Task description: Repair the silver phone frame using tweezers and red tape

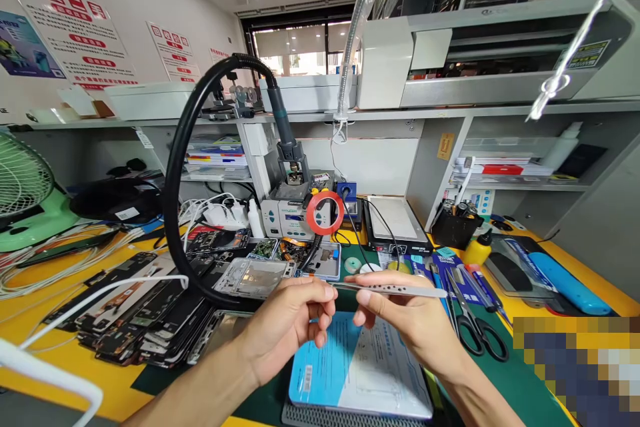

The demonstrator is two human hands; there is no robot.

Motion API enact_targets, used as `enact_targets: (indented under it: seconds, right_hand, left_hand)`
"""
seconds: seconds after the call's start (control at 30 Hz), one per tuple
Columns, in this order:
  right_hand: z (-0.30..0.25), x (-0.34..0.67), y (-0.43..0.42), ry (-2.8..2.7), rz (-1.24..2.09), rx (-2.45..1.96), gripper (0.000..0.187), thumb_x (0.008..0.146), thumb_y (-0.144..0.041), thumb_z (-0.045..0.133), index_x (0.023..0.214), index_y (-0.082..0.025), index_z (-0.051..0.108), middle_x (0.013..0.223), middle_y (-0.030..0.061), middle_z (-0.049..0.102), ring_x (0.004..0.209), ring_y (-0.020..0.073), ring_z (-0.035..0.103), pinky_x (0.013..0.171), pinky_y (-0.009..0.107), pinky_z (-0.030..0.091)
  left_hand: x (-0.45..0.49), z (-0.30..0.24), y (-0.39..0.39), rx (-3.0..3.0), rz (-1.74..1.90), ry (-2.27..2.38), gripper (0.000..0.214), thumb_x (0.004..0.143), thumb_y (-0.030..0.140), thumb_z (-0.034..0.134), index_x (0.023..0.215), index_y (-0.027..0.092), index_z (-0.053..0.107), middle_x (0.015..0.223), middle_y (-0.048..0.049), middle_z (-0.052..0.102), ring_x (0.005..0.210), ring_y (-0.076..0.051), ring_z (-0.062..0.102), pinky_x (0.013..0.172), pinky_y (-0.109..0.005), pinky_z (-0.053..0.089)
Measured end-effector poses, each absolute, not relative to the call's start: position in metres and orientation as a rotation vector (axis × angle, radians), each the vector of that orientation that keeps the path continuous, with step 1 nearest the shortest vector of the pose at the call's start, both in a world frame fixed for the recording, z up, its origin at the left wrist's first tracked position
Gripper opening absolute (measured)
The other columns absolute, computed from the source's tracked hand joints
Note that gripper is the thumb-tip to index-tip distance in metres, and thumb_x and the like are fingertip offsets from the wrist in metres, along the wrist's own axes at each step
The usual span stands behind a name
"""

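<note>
**Fine steel tweezers held in two hands above a blue-and-white sheet on the table.**

The tweezers point(400, 289) are held level, just above the far edge of the blue-and-white sheet point(350, 367), which lies flat on the table point(120, 380). They are judged light, stiff along the shank and springy across the blades, smooth enough to slip, and easily bent at the point, so they are best taken at mid-shank. The grip of the right hand point(405, 323) is closed there, thumb under and fingers over, with the wrist raised above the sheet's right side. The left hand point(285, 323) is curled above the sheet's left side, its thumb and forefinger pinched shut at the tweezers' point. Whether a small part is held there cannot be told.
</note>
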State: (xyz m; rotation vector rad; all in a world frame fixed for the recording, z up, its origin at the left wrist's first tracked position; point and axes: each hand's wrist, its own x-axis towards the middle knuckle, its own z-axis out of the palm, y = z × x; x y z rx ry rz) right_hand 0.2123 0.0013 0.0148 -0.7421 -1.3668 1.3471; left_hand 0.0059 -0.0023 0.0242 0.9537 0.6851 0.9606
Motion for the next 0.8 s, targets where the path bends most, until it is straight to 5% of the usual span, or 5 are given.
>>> enact_targets:
  seconds: [0.27, 0.43, 0.63, 0.8]
  right_hand:
    - [0.015, 0.214, 0.001, -1.38, 1.323, -0.751, 0.018, 0.085, -0.034, 0.082, 0.098, -0.021, 0.083, 0.076, 0.008, 0.078, 0.062, 0.0211, 0.074, 0.055, 0.032, 0.056]
    - [0.013, 0.214, 0.002, -1.353, 1.326, -0.751, 0.023, 0.085, -0.035, 0.082, 0.101, -0.019, 0.082, 0.073, 0.0073, 0.078, 0.061, 0.0218, 0.073, 0.055, 0.035, 0.056]
    - [0.01, 0.216, 0.005, -1.321, 1.324, -0.781, 0.025, 0.086, -0.035, 0.081, 0.105, -0.019, 0.08, 0.077, 0.0081, 0.08, 0.06, 0.0206, 0.071, 0.058, 0.036, 0.056]
    - [0.008, 0.217, 0.006, -1.295, 1.316, -0.807, 0.025, 0.084, -0.035, 0.084, 0.103, -0.02, 0.081, 0.068, 0.0065, 0.078, 0.058, 0.0203, 0.07, 0.056, 0.034, 0.056]
  left_hand:
    - [0.004, 0.029, -0.004, 0.922, 0.967, 0.753, 0.025, 0.089, 0.01, 0.061, 0.067, 0.017, 0.071, 0.059, 0.0059, 0.063, 0.049, -0.007, 0.065, 0.039, -0.012, 0.049]
    - [0.0, 0.024, -0.006, 0.95, 0.978, 0.745, 0.015, 0.09, 0.014, 0.067, 0.081, 0.02, 0.078, 0.073, 0.0044, 0.074, 0.057, -0.009, 0.07, 0.041, -0.014, 0.054]
    - [-0.011, 0.017, -0.008, 0.982, 0.972, 0.656, 0.019, 0.093, 0.011, 0.061, 0.095, 0.018, 0.079, 0.083, 0.0031, 0.079, 0.068, -0.015, 0.077, 0.043, -0.015, 0.059]
    - [-0.017, 0.018, -0.016, 1.004, 0.99, 0.671, 0.023, 0.097, 0.018, 0.059, 0.081, 0.019, 0.076, 0.069, 0.0028, 0.073, 0.061, -0.013, 0.076, 0.043, -0.014, 0.059]
